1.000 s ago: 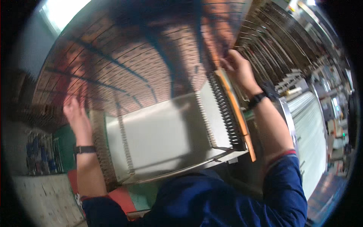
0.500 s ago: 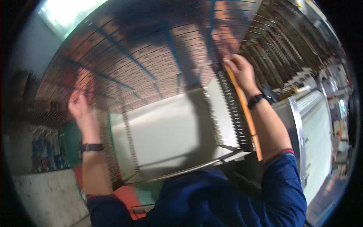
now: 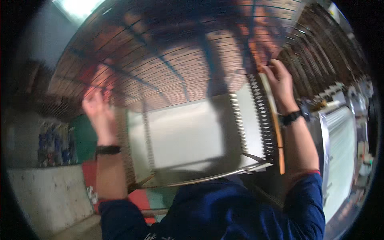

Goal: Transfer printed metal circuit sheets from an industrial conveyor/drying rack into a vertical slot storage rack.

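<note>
A large shiny copper-coloured panel (image 3: 188, 68), printed with a fine grid and blue bands, stands tilted across the far side and mirrors my hands. My left hand (image 3: 97, 108) is closed at its lower left edge, fingers partly blurred. At the right edge my right hand (image 3: 280, 82) is closed on the panel, thumb toward me, beside the top of an orange strip (image 3: 277, 132). Between my forearms is a slotted rack (image 3: 262, 118) with toothed side walls and a metal front bar (image 3: 200, 179). White surface (image 3: 188, 132) shows inside the rack, below the panel's lower edge.
Rows of dark racks (image 3: 320, 52) stand at the far right. A metal-framed pale sheet (image 3: 340, 148) lies right of my forearm. To the left are a worn light board (image 3: 48, 200) and a green surface (image 3: 85, 138). A bright light (image 3: 80, 10) shines at top left.
The whole view has shifted, so panel, rack and both hands appear slightly farther right. My hands keep their places at the panel's two edges.
</note>
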{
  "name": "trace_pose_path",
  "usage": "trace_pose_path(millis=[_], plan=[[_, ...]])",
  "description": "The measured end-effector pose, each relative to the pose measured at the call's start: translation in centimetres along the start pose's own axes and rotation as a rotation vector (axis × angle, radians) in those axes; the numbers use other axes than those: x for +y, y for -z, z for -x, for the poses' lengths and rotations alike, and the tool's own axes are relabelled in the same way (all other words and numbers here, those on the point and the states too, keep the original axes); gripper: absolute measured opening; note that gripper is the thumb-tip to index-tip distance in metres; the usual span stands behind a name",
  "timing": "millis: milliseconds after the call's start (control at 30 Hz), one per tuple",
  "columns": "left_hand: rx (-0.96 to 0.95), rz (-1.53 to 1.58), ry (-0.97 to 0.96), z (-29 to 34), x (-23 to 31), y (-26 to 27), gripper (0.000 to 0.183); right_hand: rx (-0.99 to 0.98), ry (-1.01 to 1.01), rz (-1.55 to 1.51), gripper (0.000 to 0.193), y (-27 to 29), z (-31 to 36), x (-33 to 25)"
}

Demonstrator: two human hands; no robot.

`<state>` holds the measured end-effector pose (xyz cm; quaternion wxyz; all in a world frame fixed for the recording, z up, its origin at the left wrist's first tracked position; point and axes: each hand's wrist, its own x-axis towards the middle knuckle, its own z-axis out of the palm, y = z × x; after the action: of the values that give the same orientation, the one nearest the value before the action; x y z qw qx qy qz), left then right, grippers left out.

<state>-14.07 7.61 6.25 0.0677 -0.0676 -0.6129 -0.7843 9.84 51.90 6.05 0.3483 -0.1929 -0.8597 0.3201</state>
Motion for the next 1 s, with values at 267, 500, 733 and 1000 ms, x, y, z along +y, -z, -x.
trace_pose_path(millis=[267,500,733,1000], plan=[[-0.09,-0.053,-0.141,0.4,0.0,-0.2,0.033,-0.069,-0.074,0.188,0.026,-1.4,0.3,1.6],[-0.029,-0.08,-0.045,1.3,1.0,-2.5,0.033,0.203,0.109,0.024,0.022,-0.7,1.0,2.0],[-0.066,0.062,-0.163,1.0,0.5,0.2,0.029,0.109,-0.009,-0.117,0.021,-0.1,1.7,1.4],[0.035,0.042,-0.026,2.1,0.7,-0.6,0.033,0.149,0.003,-0.101,0.017,-0.7,1.4,1.6]])
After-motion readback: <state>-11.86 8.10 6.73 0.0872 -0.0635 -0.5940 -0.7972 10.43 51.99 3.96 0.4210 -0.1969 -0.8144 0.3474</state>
